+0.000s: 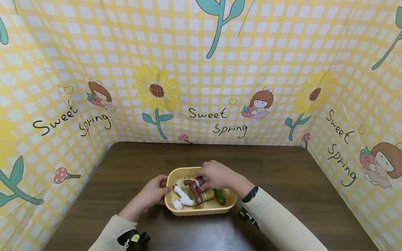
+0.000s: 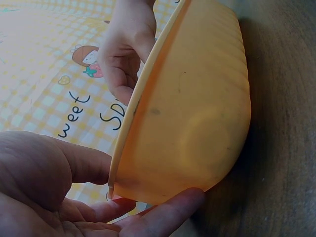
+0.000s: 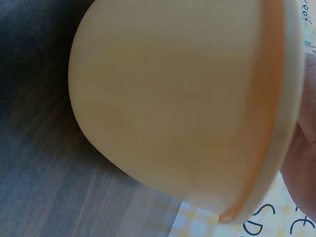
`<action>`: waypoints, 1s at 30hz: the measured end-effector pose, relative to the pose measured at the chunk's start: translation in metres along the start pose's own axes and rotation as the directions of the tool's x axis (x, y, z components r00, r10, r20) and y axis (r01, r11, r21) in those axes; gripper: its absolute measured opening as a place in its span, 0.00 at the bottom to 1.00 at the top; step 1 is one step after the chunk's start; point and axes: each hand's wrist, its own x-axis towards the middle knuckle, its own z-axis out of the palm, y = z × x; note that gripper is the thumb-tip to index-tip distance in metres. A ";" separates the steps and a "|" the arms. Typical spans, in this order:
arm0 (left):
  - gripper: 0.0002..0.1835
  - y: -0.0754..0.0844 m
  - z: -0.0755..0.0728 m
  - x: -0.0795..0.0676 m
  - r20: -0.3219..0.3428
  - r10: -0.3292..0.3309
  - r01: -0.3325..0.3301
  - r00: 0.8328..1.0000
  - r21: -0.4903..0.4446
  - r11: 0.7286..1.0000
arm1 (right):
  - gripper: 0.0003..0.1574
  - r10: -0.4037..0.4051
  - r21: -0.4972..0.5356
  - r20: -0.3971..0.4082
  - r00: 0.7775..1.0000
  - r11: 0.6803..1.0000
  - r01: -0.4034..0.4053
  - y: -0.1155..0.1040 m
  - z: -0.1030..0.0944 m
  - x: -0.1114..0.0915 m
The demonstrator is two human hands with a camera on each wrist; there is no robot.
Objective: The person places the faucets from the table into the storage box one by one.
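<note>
A yellow plastic basin (image 1: 207, 211) stands on the table with several coloured pipe fittings inside. My left hand (image 1: 152, 193) grips its left end, thumb at the rim and fingers under the outer wall, as the left wrist view shows. Reaching in from the right, my right hand (image 1: 220, 177) pinches the upper end of a brown tap-shaped pipe fitting (image 1: 193, 190). To the left of that lies a white branched pipe fitting (image 1: 186, 200). A yellowish fitting (image 1: 208, 194) and a green fitting (image 1: 219, 196) lie on the right side, partly covered by the right hand.
The dark wooden table (image 1: 135, 160) extends around the basin. Yellow checked cloth (image 1: 204, 76) with printed flowers and words encloses the table's back and both sides. Each wrist carries a strapped camera.
</note>
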 end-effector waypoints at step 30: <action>0.23 -0.002 0.000 0.000 0.006 0.007 -0.007 1.000 -0.020 1.000 | 0.21 -0.046 -0.033 0.016 0.999 0.998 0.046 -0.008 0.005 0.009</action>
